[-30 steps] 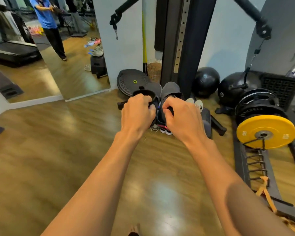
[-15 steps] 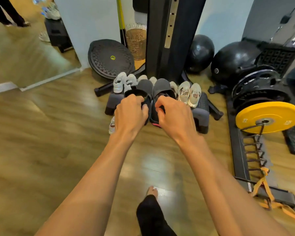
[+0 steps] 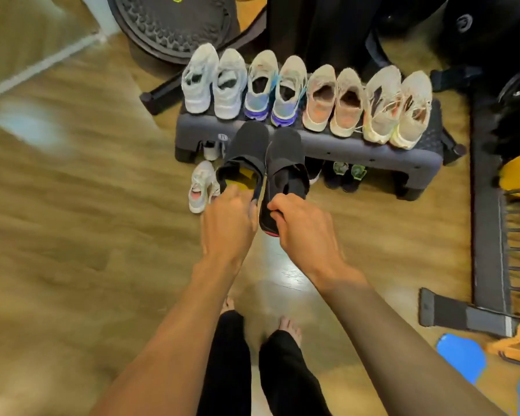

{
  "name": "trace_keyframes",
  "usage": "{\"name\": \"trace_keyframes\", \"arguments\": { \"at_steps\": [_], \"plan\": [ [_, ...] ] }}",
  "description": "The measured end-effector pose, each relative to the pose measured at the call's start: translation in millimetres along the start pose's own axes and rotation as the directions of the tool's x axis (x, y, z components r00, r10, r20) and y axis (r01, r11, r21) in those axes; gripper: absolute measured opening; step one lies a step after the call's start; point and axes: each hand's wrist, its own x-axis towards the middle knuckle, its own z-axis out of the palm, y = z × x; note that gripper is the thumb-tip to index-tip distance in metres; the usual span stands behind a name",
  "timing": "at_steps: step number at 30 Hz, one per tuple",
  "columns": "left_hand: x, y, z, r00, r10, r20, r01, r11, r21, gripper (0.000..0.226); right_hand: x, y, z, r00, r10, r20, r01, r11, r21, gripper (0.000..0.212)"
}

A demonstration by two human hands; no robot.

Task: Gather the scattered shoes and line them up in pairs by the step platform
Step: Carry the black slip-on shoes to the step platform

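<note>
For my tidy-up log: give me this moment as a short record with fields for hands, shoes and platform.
left hand: grips heel of black shoe with yellow insole
right hand: grips heel of second black shoe
step platform: row of four pairs on top
floor: pale sneaker left of held shoes; dark pair under platform's front edge

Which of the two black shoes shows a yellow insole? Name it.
The left black shoe, gripped by the left hand: its opening shows yellow, while the right black shoe, in the right hand, is dark inside.
</note>
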Motion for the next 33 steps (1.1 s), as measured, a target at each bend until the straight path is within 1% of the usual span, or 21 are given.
{"name": "trace_keyframes", "arguments": {
  "at_steps": [3,8,12,19,23,26,30,33],
  "plan": [
    [30.2,-33.9,70.2,0.998,0.029,0.056,-0.031,0.999,0.025,0.026,37.1,21.1,64.4,0.998,0.055,0.004,-0.055,0.998,0.009,0.009],
    [65.5,-88.9,181.1,0.994,0.063,0.092,-0.065,0.998,0.018,0.030,79.8,54.7,174.5,0.995,0.092,-0.028,-0.091,0.995,0.036,0.010],
    [87.7,-124.8,269.0,0.994,0.080,0.077,-0.080,0.997,0.000,0.028,111.9,87.3,263.8,0.992,0.119,-0.043,-0.118,0.993,0.009,0.009],
    [116.6,-171.9,405.8,0.992,0.107,0.071,-0.108,0.994,0.010,0.028,151.6,148.5,391.2,0.992,0.090,-0.086,-0.091,0.996,-0.014,0.011],
    [132.7,-191.6,467.6,0.990,0.122,0.077,-0.123,0.992,0.015,0.029,175.6,177.6,450.9,0.995,0.077,-0.058,-0.081,0.995,-0.065,0.013],
    [144.3,-201.5,504.4,0.989,0.121,0.088,-0.126,0.991,0.045,0.030,193.9,192.2,485.6,0.994,0.097,-0.050,-0.102,0.989,-0.104,0.015],
    [160.0,-212.8,537.4,0.991,0.115,0.073,-0.120,0.991,0.057,0.029,213.0,205.5,514.7,0.991,0.129,-0.039,-0.133,0.984,-0.116,0.016],
    [168.4,-220.9,554.3,0.988,0.088,0.129,-0.102,0.990,0.101,0.028,223.0,212.8,528.3,0.989,0.147,-0.008,-0.147,0.981,-0.129,0.020]
  ]
}}
